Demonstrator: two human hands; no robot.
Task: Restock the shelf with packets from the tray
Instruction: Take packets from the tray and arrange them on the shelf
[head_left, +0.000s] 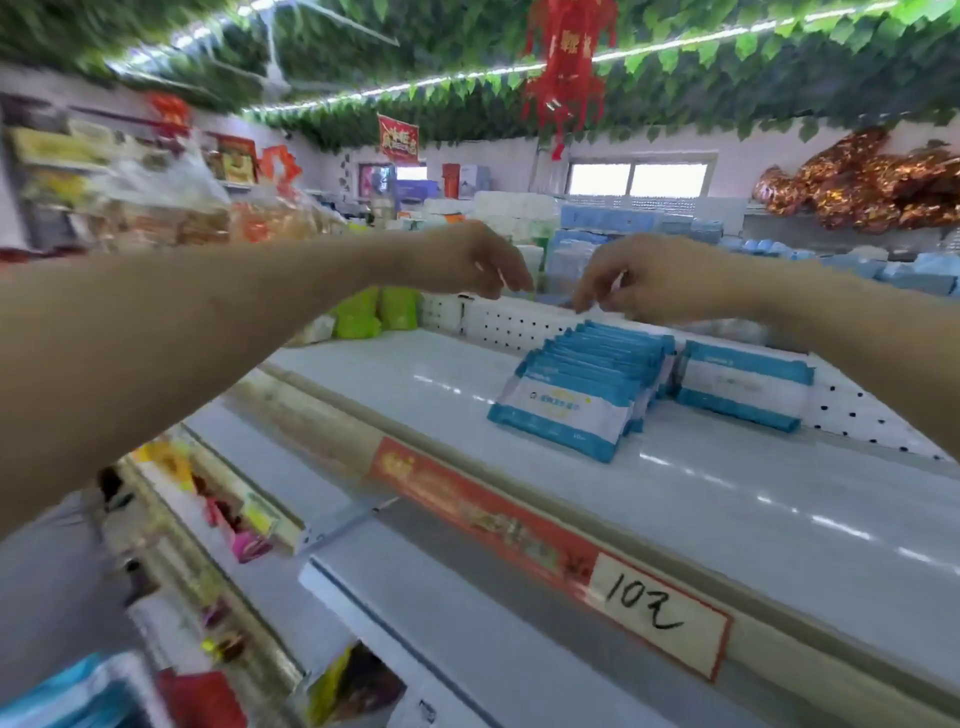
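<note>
**Both hands over the far end of the packet row**

The packets (582, 387) stand in a leaning row just right of the frame's centre, on the white shelf (395, 384). Their flat faces are turned toward the camera. The row's long axis runs from the front packet back and up-right toward the perforated back panel (514, 325). A second stack of packets (743, 384) lies just beside the row on its right, touching it or nearly so.

Both hands hang above the far end of the row, in the middle of the frame. The right hand (644, 280) is the nearer: its curled fingertips dip to the top edges of the rearmost packets, and blur hides whether they pinch one or only touch it. The left hand (483, 262) hovers further left, apart from the row, with its fingers loosely bent downward and nothing seen in them. Any seating or squaring of the rear packets would likely be a short move straight down from the right hand.

The packets are flat rectangular pouches of glossy film, white with blue bands along the top and bottom. They look soft and likely to slump or slide. The shelf is smooth and shiny, mirroring the ceiling lights. A red price strip (483, 514) runs along its front edge, toward the lower right of the frame. I cannot make out the tray
</note>
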